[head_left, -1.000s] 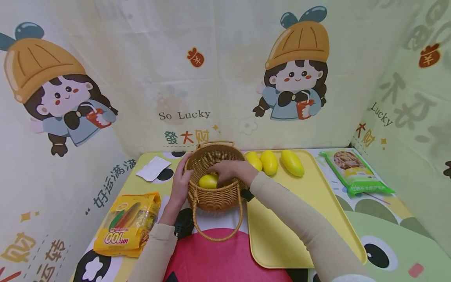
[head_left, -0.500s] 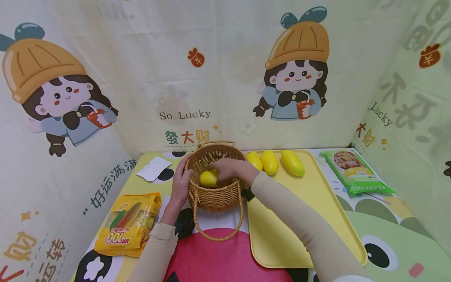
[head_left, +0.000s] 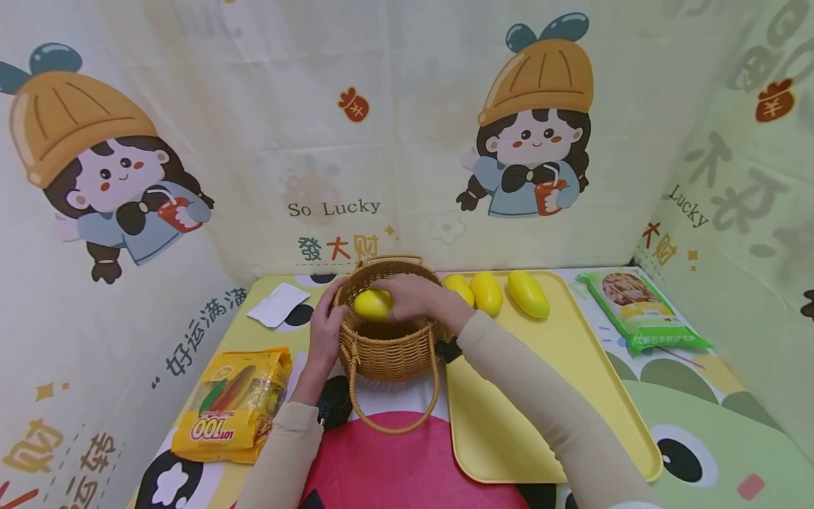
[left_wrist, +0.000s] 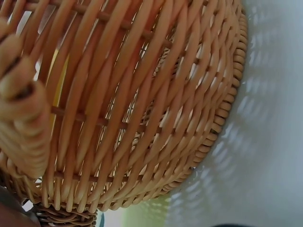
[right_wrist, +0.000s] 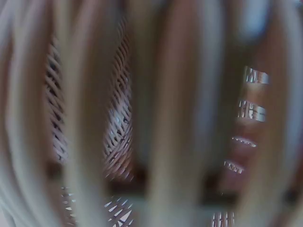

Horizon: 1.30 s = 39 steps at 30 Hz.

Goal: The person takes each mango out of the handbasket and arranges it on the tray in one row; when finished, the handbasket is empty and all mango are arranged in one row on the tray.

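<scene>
A wicker basket [head_left: 391,359] stands in the middle of the head view, its front handle [head_left: 396,431] folded down onto the cloth. My left hand [head_left: 326,329] grips the basket's left rim. Inside the basket mouth, my right hand [head_left: 416,300] holds a yellow mango [head_left: 372,305], its fingers partly hidden behind the fruit and the back of the hand. Woven cane [left_wrist: 142,104] fills the left wrist view. Blurred basket strands [right_wrist: 175,113] lie right in front of the right wrist camera, with glimpses of the weave beyond.
On the right, a yellow tray [head_left: 509,417] carries three mangoes [head_left: 528,295] at its far end. A green snack packet [head_left: 642,311] lies beyond it. To the left are a yellow candy bag [head_left: 222,410] and a white paper [head_left: 278,304]. A patterned cloth wall [head_left: 407,162] stands behind.
My right hand has raised the mango from lower in the basket toward the far rim, slightly leftward. The left hand and basket have stayed put.
</scene>
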Available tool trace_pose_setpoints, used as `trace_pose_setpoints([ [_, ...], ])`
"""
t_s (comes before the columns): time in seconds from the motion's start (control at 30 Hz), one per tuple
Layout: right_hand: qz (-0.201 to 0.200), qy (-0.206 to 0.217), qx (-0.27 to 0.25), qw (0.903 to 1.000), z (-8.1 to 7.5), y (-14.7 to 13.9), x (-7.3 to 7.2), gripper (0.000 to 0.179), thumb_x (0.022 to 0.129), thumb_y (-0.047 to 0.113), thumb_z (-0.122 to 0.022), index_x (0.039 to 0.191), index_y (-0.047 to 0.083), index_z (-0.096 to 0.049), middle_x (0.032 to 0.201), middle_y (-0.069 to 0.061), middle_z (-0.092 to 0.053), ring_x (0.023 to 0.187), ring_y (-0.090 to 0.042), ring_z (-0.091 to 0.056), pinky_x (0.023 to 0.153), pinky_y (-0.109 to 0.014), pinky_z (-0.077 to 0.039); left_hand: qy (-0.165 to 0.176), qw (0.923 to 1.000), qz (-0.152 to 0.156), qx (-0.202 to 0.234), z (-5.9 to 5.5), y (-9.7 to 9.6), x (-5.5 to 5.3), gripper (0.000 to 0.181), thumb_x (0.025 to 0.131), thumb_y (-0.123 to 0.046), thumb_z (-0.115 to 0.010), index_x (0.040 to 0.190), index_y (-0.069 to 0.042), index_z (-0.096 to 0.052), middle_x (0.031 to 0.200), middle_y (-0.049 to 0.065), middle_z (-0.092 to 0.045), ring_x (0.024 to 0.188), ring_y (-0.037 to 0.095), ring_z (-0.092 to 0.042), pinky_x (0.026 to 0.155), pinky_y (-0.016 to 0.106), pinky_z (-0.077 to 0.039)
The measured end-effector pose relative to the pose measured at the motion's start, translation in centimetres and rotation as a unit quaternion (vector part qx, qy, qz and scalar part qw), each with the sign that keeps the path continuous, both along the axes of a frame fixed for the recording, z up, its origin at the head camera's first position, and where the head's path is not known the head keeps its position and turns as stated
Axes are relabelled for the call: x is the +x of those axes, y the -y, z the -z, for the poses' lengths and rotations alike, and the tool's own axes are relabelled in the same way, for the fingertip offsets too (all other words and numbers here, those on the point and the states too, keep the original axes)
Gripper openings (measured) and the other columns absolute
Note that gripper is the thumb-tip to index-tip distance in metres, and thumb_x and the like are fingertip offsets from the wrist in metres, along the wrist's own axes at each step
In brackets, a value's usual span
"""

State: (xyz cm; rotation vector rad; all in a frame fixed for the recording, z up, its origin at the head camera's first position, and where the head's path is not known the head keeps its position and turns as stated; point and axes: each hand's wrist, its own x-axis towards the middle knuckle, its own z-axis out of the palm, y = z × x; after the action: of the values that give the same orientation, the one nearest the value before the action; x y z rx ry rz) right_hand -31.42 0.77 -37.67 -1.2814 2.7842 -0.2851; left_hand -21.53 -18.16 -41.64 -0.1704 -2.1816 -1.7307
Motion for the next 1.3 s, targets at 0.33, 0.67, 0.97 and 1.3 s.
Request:
trace_pose_setpoints([
  [0.33,0.007,-0.027,-0.008,0.9996,-0.4,-0.6,0.3,0.072,0.082,0.036,-0.070,0.149,0.023,-0.045,0.145,-0.004,-0.056,0.124,-0.024,-0.059,0.100,-0.041,-0.050,-0.004,1.0000,0.001,0.006,1.0,0.3,-0.9,0.053,0.098,-0.008,-0.041,0.150,-0.013,-0.045,0.156,0.005,-0.043,0.143,0.023,-0.041,0.117,0.050,-0.035],
  [0.67,0.033,-0.022,-0.049,0.9980,-1.4,-1.7,1.1,0.072,0.081,0.036,-0.071,0.148,0.024,-0.046,0.142,-0.005,-0.057,0.113,-0.020,-0.061,0.093,-0.038,-0.052,0.004,0.9999,-0.007,-0.009,-0.1,-0.1,-0.1,0.053,0.097,-0.007,-0.040,0.150,-0.012,-0.045,0.156,0.009,-0.043,0.143,0.028,-0.041,0.115,0.051,-0.037],
  [0.97,0.040,-0.029,-0.091,0.9946,-2.4,-3.4,1.4,0.076,0.079,0.030,-0.071,0.150,0.022,-0.045,0.147,-0.005,-0.052,0.122,-0.022,-0.057,0.100,-0.040,-0.050,-0.008,0.9996,-0.028,0.000,2.8,0.9,-2.2,0.052,0.098,-0.015,-0.041,0.148,-0.024,-0.047,0.154,-0.004,-0.045,0.142,0.020,-0.042,0.116,0.049,-0.036],
  [1.3,0.059,-0.111,-0.143,0.9818,-4.0,-5.6,1.2,0.075,0.078,0.032,-0.071,0.148,0.025,-0.046,0.122,-0.004,-0.062,0.087,-0.020,-0.058,0.071,-0.036,-0.051,0.011,0.9998,-0.013,0.008,1.3,0.5,-1.2,0.053,0.098,-0.011,-0.040,0.149,-0.024,-0.046,0.157,0.007,-0.041,0.143,0.026,-0.041,0.116,0.050,-0.036],
])
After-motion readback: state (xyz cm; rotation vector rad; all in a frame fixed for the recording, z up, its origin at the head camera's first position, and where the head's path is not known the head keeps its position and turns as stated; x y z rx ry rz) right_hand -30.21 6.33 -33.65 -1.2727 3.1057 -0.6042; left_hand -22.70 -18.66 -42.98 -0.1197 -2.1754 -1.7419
